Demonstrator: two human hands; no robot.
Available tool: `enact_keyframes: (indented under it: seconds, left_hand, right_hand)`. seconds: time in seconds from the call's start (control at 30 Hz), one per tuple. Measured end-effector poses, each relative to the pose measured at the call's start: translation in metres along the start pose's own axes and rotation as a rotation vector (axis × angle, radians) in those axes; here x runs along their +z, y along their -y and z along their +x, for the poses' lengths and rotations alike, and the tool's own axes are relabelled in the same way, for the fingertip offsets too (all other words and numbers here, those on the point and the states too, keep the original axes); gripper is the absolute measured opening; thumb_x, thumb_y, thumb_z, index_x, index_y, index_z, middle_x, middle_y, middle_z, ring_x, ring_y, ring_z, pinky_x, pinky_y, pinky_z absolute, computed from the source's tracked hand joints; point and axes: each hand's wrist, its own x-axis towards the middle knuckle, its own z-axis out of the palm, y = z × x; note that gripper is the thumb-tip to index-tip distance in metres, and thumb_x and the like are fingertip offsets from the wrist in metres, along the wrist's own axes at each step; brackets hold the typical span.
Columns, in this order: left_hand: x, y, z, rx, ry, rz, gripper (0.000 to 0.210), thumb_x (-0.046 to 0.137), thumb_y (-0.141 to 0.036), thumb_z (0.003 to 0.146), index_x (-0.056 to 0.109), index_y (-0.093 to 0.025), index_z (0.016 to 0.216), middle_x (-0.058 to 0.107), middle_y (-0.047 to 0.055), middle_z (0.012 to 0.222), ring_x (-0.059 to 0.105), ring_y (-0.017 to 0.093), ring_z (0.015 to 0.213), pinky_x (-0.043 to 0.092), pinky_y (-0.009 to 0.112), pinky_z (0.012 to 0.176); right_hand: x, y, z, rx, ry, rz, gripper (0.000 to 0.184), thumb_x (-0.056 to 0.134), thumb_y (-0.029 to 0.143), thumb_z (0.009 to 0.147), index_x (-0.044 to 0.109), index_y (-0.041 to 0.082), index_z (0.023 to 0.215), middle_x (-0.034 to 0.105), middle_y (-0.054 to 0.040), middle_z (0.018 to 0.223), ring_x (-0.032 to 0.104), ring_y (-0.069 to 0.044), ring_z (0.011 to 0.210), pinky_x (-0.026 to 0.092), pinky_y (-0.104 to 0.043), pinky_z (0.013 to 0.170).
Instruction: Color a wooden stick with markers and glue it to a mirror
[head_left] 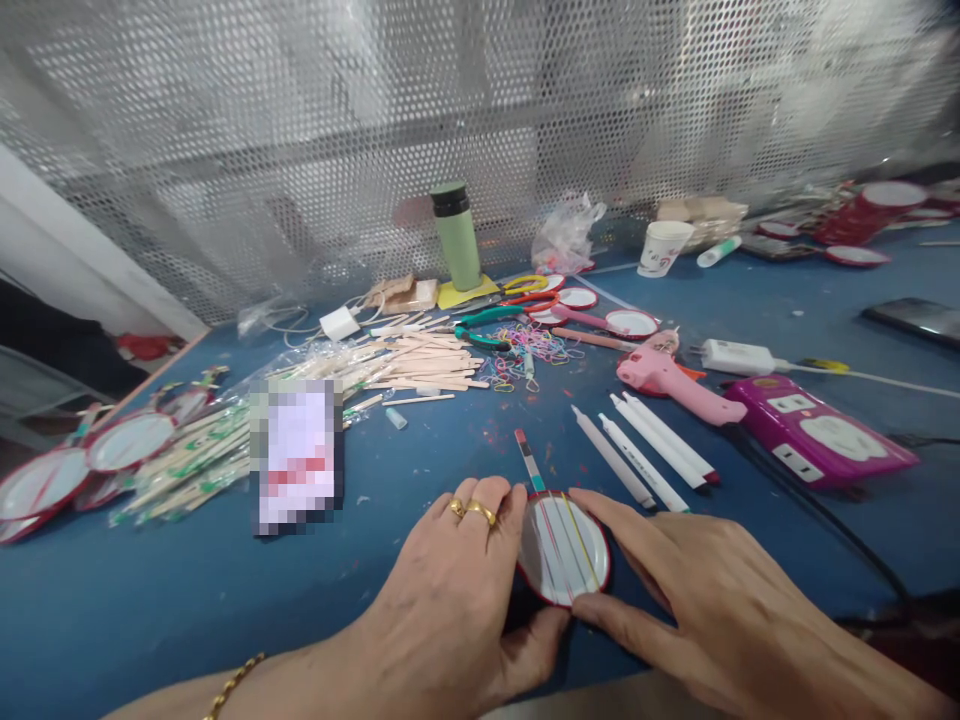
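Observation:
A round white lid with a red rim [536, 550] lies near the front of the blue table, with pink and yellow rubber bands [582, 545] stretched across it. From its far edge sticks out a craft stick [529, 460] coloured red, grey and green. My left hand [457, 570] grips the left edge, thumb at the near rim; it wears gold rings. Around the right edge curls my right hand [675, 575], fingers on the far side and thumb at the near rim. Just beyond the right hand lie several white markers [641, 475].
A pink glue gun [675, 380] lies beside a purple power strip [817, 435]. Wooden sticks [435, 360], loose rubber bands [536, 350] and pliers [480, 325] spread across the middle. At left are a blurred-out object [296, 455] and finished-looking lids [131, 440]. A green bottle [457, 240] stands behind.

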Motion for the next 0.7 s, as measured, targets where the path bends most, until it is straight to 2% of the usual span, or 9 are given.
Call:
enact_keyframes:
  seconds: [0.23,0.5,0.6,0.7]
  left_hand:
    - [-0.005,0.004,-0.002,-0.028,0.077,-0.097,0.057,0.064,-0.037,0.084,0.051,-0.004,0.129,0.065,0.024,0.116,0.065,0.035,0.106,0.061,0.050,0.085]
    - [-0.015,0.014,0.002,-0.094,0.053,-0.178,0.028,0.053,-0.029,0.096,0.061,-0.011,0.115,0.068,0.015,0.109,0.067,0.026,0.097,0.062,0.040,0.080]
    - [-0.020,0.034,0.006,-0.107,0.006,-0.073,0.024,0.048,-0.023,0.098,0.063,-0.013,0.114,0.069,0.013,0.106,0.067,0.024,0.096,0.060,0.039,0.081]
    - [-0.027,0.064,0.014,-0.162,-0.037,0.199,0.027,0.041,-0.015,0.099,0.067,-0.013,0.108,0.070,0.015,0.106,0.066,0.027,0.098,0.055,0.044,0.086]
  right_hand:
    - [-0.003,0.000,0.001,0.012,0.011,0.023,0.043,0.044,0.048,0.102,0.056,0.017,0.129,0.079,-0.0043,0.085,0.075,-0.018,0.064,0.055,-0.026,0.054]
    - [0.000,0.000,0.002,-0.006,-0.035,0.007,0.040,0.045,0.040,0.101,0.060,0.013,0.129,0.079,-0.0045,0.078,0.075,-0.018,0.059,0.056,-0.026,0.049]
    - [-0.002,0.000,0.002,0.006,-0.038,0.047,0.038,0.046,0.035,0.101,0.059,0.013,0.130,0.080,-0.0042,0.082,0.076,-0.017,0.063,0.058,-0.023,0.052]
    - [-0.014,0.002,0.003,0.010,-0.040,0.118,0.035,0.045,0.031,0.101,0.062,0.019,0.129,0.081,-0.0028,0.087,0.075,-0.014,0.062,0.058,-0.019,0.053]
